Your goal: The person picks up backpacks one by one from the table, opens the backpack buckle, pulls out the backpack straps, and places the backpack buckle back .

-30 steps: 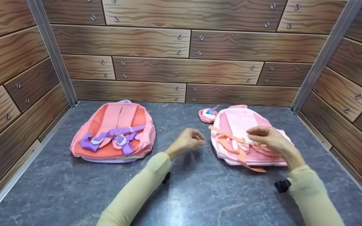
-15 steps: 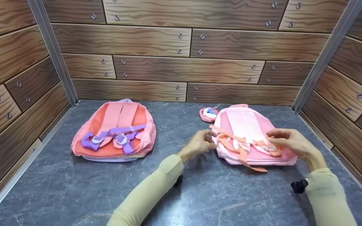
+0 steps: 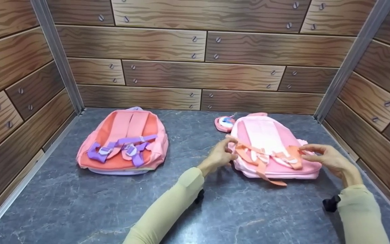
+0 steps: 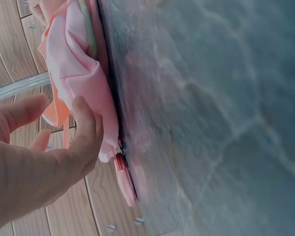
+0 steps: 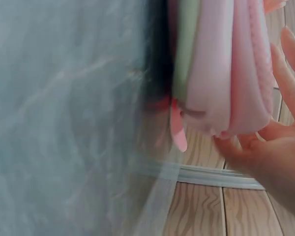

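A light pink backpack (image 3: 264, 128) lies with its strap side up at the right of the table, orange webbing straps (image 3: 261, 166) loose across its lower half. My left hand (image 3: 219, 154) is at its left edge, thumb and fingers apart; the left wrist view has the fingers curving beside the pink side (image 4: 81, 78). At the opposite edge is my right hand (image 3: 332, 161), thumb and index finger spread. In the right wrist view its lower fingers reach against or behind the bag (image 5: 211, 64); contact is partly hidden.
A coral backpack (image 3: 124, 125) with purple straps (image 3: 137, 139) lies strap side up at the left. A small round pink pouch (image 3: 224, 124) sits by the light pink backpack's upper left. Wood-patterned walls (image 3: 201, 74) enclose the dark marbled table (image 3: 80, 206) at back and sides.
My left hand has moved right to the light pink backpack's left edge. My right hand has moved right, from over the straps to the bag's right edge, where an orange strap now lies spread.
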Available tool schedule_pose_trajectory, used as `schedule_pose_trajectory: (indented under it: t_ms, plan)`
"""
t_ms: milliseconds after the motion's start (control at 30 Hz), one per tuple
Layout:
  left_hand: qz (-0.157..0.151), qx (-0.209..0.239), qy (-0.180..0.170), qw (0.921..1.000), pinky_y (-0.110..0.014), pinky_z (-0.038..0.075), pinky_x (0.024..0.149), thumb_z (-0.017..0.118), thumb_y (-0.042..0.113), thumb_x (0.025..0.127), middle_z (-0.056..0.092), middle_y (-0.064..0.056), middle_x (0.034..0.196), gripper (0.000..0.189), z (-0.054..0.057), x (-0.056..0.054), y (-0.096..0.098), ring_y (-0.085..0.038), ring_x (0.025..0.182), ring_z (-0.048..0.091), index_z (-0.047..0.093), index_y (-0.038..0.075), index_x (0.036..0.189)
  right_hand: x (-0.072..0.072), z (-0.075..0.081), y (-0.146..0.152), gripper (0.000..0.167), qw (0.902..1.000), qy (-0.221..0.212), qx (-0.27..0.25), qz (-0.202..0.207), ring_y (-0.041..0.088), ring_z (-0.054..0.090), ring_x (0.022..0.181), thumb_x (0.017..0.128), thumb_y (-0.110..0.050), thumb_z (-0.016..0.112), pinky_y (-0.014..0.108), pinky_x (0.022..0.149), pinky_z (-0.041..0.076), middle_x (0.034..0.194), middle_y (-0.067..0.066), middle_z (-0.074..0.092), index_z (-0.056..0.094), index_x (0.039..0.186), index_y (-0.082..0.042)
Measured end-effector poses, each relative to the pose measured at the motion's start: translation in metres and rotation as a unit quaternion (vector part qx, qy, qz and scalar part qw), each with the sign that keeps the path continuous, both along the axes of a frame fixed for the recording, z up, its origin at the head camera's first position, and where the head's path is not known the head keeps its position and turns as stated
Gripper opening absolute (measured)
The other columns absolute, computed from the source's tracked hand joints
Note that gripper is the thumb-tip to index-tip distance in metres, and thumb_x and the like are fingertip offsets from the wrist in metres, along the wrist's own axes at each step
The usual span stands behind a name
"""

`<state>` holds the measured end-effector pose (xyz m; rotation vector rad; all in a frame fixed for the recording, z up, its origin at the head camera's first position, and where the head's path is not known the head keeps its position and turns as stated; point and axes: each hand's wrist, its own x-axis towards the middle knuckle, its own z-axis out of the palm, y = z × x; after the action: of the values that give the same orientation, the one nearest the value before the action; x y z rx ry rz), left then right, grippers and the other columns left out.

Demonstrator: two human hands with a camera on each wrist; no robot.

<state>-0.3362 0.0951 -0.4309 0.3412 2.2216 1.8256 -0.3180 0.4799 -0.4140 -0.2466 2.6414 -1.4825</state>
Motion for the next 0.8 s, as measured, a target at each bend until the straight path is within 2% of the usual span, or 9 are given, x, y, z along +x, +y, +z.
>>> schedule_pose_trajectory:
  t_ms: [200,333,400,467,567,633,800]
  plan:
    - [-0.036,0.003,-0.017,0.9992,-0.042,0.058,0.074,0.066,-0.005,0.085,0.057,-0.006,0.083,0.046,0.0,0.0,-0.001,-0.017,0.074,0.061,0.063,0.014,0.127,0.001,-0.003,0.006,0.049,0.9998,-0.005,-0.015,-0.014,-0.007,0.047,0.108,0.087,-0.015,0.074,0.01,0.088,0.042,0.116,-0.02,0.058,0.059,0.131,0.0]
    - [-0.037,-0.004,-0.02,0.9991,-0.038,0.057,0.072,0.067,-0.005,0.084,0.059,-0.006,0.083,0.046,0.001,0.0,-0.004,-0.016,0.072,0.06,0.062,0.013,0.126,0.0,-0.008,0.009,0.06,0.999,-0.017,-0.035,-0.021,-0.013,0.049,0.104,0.088,-0.013,0.072,0.012,0.088,0.047,0.119,-0.018,0.058,0.047,0.139,0.007]
    - [-0.036,-0.007,-0.022,0.9991,-0.038,0.057,0.072,0.067,-0.006,0.083,0.06,-0.006,0.083,0.047,0.001,-0.001,-0.007,-0.015,0.071,0.061,0.062,0.013,0.126,-0.001,-0.01,0.007,0.065,0.9989,-0.02,-0.037,-0.02,-0.015,0.049,0.104,0.088,-0.012,0.072,0.012,0.089,0.046,0.127,-0.009,0.058,0.041,0.141,0.011]
    - [-0.035,-0.011,-0.027,0.999,-0.039,0.057,0.073,0.067,-0.006,0.083,0.06,-0.005,0.083,0.048,0.002,-0.001,-0.01,-0.015,0.07,0.061,0.062,0.014,0.126,-0.002,-0.011,0.004,0.069,0.9992,-0.019,-0.029,-0.018,-0.016,0.048,0.104,0.089,-0.013,0.071,0.012,0.089,0.046,0.138,0.007,0.055,0.037,0.143,0.012]
    - [-0.034,-0.021,-0.029,0.9988,-0.038,0.057,0.072,0.068,-0.005,0.083,0.061,-0.005,0.085,0.048,0.003,-0.003,-0.017,-0.013,0.069,0.061,0.062,0.014,0.127,-0.004,-0.011,-0.004,0.073,0.9994,-0.027,-0.019,-0.013,-0.015,0.048,0.104,0.088,-0.015,0.072,0.013,0.089,0.047,0.149,0.029,0.038,0.034,0.144,0.011]
    - [-0.033,-0.028,-0.026,0.9987,-0.036,0.057,0.069,0.069,-0.004,0.082,0.061,-0.005,0.087,0.048,0.003,-0.003,-0.022,-0.012,0.067,0.06,0.062,0.014,0.126,-0.006,-0.011,-0.009,0.074,0.9993,-0.033,-0.014,-0.009,-0.014,0.049,0.104,0.088,-0.016,0.072,0.014,0.089,0.048,0.15,0.033,0.032,0.033,0.146,0.01]
    - [-0.028,-0.037,-0.012,0.9988,-0.035,0.057,0.065,0.072,-0.004,0.079,0.061,-0.008,0.095,0.045,0.003,-0.005,-0.034,-0.012,0.064,0.058,0.064,0.011,0.121,-0.008,-0.01,-0.017,0.072,0.9992,-0.04,0.008,-0.002,-0.01,0.05,0.105,0.088,-0.018,0.072,0.014,0.088,0.047,0.149,0.03,0.037,0.037,0.146,0.007]
